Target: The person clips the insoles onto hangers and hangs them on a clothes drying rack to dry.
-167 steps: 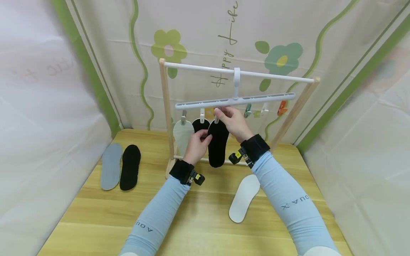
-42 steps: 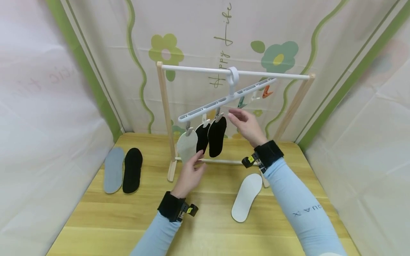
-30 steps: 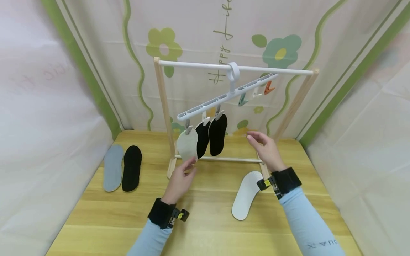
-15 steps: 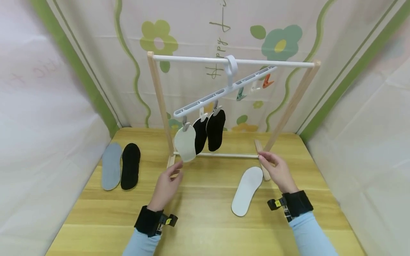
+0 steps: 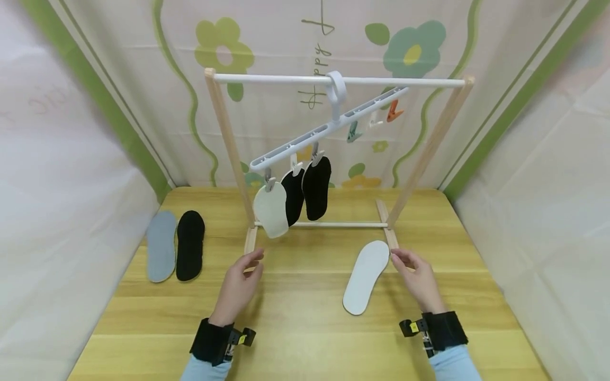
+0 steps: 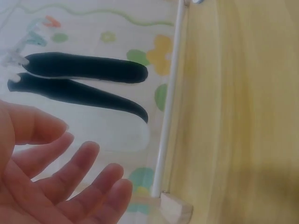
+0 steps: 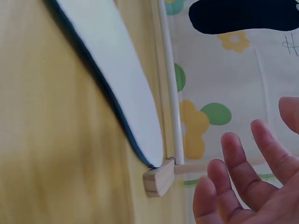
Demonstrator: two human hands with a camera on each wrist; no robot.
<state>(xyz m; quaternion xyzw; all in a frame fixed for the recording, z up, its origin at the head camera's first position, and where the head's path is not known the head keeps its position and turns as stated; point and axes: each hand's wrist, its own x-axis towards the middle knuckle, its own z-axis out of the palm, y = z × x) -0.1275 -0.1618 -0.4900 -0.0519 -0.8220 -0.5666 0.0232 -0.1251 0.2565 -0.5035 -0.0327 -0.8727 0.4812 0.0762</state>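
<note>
Beside the white insole lying on the table is my right hand, fingers relaxed and holding nothing; the right wrist view shows a dark edge under that insole. My left hand hovers over the table near the rack's left foot, its fingers loosely spread. A white hanger, hooked over the rack's rail, tilts down to the left. Clips on its left half hold a pale insole and two black insoles, one at the middle and one to the right.
Vacant green, white and orange clips dangle from the hanger's right half. The wooden rack stands before a flowered curtain. At the left lie a grey insole and a black insole.
Both hands have let go of the right-hand black insole and come down towards me, the right one reaching the white insole. The hanger has turned and tilted, its left end lower.
</note>
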